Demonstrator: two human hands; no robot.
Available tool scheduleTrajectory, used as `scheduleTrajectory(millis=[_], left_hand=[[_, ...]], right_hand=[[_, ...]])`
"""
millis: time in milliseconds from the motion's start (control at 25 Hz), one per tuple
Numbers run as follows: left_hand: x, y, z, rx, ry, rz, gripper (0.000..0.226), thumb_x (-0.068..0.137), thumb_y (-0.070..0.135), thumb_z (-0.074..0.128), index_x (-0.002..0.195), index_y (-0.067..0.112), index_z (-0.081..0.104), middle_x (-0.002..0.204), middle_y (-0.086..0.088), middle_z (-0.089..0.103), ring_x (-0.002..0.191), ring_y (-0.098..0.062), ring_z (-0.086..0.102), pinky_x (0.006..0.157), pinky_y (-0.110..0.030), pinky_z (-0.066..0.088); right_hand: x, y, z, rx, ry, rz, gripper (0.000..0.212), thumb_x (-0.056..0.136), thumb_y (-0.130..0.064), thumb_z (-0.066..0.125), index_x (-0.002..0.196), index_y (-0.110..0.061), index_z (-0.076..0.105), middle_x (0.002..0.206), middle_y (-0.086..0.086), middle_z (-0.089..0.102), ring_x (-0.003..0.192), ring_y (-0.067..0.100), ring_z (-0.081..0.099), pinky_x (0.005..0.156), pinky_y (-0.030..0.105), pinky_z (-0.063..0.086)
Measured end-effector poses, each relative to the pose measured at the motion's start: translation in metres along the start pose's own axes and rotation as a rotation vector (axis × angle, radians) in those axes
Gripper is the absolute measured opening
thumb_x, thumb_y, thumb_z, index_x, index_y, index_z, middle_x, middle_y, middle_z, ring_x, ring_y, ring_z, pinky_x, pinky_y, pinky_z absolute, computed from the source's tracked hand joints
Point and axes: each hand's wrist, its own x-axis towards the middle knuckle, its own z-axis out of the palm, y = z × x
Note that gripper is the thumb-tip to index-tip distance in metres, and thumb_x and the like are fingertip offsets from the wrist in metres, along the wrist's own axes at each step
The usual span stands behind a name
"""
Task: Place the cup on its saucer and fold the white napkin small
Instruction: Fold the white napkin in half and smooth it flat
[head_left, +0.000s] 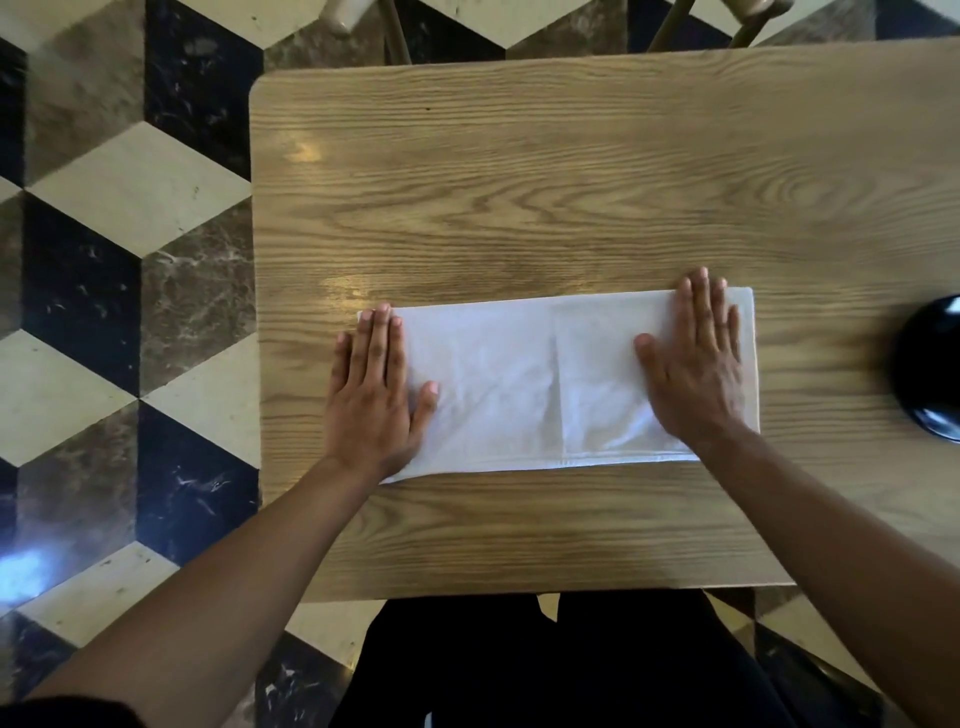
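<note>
Left hand (375, 391) and right hand (693, 358) press flat, fingers straight, on one folded white napkin (524, 384) near the table's (519, 182) near edge, one black dish (930, 371) at its right edge.

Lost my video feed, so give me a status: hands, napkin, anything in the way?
Left hand and right hand flat, pressing napkin ends. White napkin folded into a long strip on the table. Black dish at right edge, clear of the napkin.

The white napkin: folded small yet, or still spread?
Partly folded. The white napkin lies as a long strip on the table, a layered edge along its near side; left hand and right hand press it flat.
</note>
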Motion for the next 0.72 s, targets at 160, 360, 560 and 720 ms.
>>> scheduleTrajectory(millis=[160,360,560,720], left_hand=[[0.000,-0.001,0.002,-0.006,0.007,0.007,0.082,0.101,0.052,0.034,0.161,0.000,0.011,0.171,-0.019,0.008,0.160,-0.032,0.004,0.127,-0.054,0.015],[0.003,-0.004,0.004,0.008,0.018,0.005,0.080,0.104,0.053,0.029,0.161,0.000,0.011,0.170,-0.020,0.009,0.160,-0.031,0.004,0.128,-0.053,0.014],[0.003,-0.005,0.003,-0.018,0.012,0.011,0.083,0.100,0.051,0.036,0.161,0.001,0.011,0.171,-0.017,0.007,0.160,-0.031,0.004,0.129,-0.051,0.009],[0.003,-0.005,0.004,-0.017,0.019,0.006,0.082,0.100,0.052,0.033,0.161,0.000,0.013,0.171,-0.018,0.010,0.159,-0.032,0.006,0.128,-0.052,0.012]], right_hand=[[-0.015,-0.124,0.027,0.175,-0.016,-0.194,0.072,0.102,-0.042,0.037,0.158,0.000,0.022,0.168,0.020,0.015,0.157,0.035,0.009,0.128,0.050,0.008],[-0.025,-0.181,0.056,0.047,-0.087,-0.385,0.068,0.102,-0.039,0.041,0.159,-0.005,0.028,0.168,0.013,0.022,0.157,0.029,0.016,0.128,0.049,0.012],[-0.005,-0.061,0.030,-0.072,-0.042,-0.238,0.078,0.100,-0.053,0.039,0.162,-0.009,0.019,0.170,0.010,0.017,0.158,0.026,0.012,0.128,0.048,0.009],[-0.002,0.030,-0.001,-0.129,-0.028,-0.104,0.081,0.101,-0.058,0.029,0.162,-0.006,0.013,0.171,0.013,0.011,0.159,0.026,0.008,0.128,0.047,0.011]])
